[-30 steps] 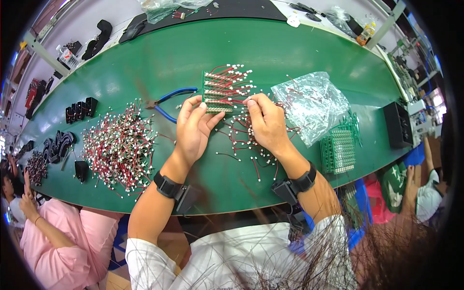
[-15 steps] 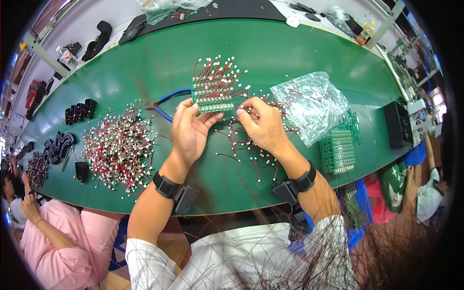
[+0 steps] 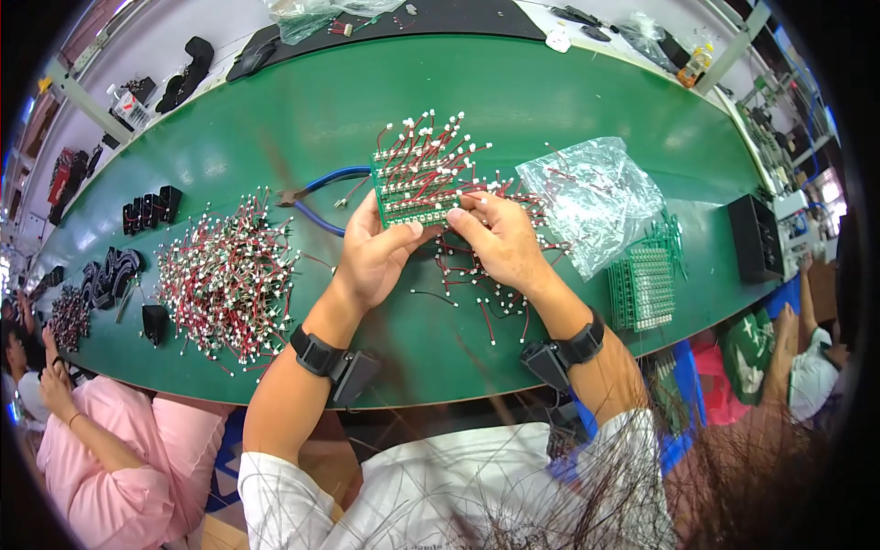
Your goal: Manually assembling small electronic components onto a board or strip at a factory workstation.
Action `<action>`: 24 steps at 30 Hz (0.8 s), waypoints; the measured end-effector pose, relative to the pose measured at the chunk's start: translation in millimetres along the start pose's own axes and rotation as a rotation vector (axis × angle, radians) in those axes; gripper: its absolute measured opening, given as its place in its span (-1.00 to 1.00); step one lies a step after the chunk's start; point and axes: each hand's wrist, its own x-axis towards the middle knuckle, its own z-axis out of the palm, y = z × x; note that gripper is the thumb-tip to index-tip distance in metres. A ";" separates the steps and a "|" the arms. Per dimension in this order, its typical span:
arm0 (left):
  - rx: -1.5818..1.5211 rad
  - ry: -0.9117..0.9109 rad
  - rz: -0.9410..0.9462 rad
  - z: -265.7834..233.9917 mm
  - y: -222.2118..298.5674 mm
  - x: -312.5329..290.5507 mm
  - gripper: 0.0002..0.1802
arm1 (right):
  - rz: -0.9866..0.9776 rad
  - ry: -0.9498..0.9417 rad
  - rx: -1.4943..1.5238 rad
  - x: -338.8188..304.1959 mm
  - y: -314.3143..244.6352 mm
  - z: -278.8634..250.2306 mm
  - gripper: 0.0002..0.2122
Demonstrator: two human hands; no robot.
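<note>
A green circuit board panel [image 3: 412, 192] is held up above the middle of the table, with red and black wires ending in white plugs standing off its far part. My left hand [image 3: 378, 249] grips its left and near edges, thumb over the near edge. At the near right corner, my right hand [image 3: 500, 240] pinches with thumb and index finger against the panel; whether a wire is also between them is hidden. Loose wires with white plugs [image 3: 484, 293] lie beneath and beside my right hand. Blue-handled pliers [image 3: 316, 215] rest just left of the panel.
A large heap of wired connectors [image 3: 227, 284] covers the table at left, near black plastic parts [image 3: 115, 275]. To the right are a clear plastic bag [image 3: 596, 197], a stack of green panels [image 3: 649, 289] and a black box [image 3: 755, 236]. A person in pink [image 3: 119, 458] sits at left.
The panel has shifted slightly right and nearer to me. My left thumb has come over its near edge, and my right fingertips, previously just off its corner, now touch it.
</note>
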 end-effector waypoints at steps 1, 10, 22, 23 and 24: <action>-0.019 -0.001 -0.023 1.5 1.0 -1.3 -0.48 | 0.001 0.001 -0.001 -0.7 0.7 -0.5 -0.77; -0.016 -0.012 -0.116 -7.5 -3.7 -0.1 -0.59 | -0.129 -0.020 -0.036 -0.7 8.4 3.0 -0.75; -0.026 0.124 -0.074 -9.2 -9.3 1.7 -0.72 | -0.119 0.077 -0.235 -2.8 -0.8 1.0 -0.86; -0.032 0.138 -0.087 -7.5 -9.3 1.9 -0.73 | -0.118 0.077 -0.235 -2.4 1.3 2.6 -0.86; -0.032 0.138 -0.087 -7.3 -10.4 2.3 -0.73 | -0.199 0.100 -0.253 -1.8 5.4 4.2 -0.87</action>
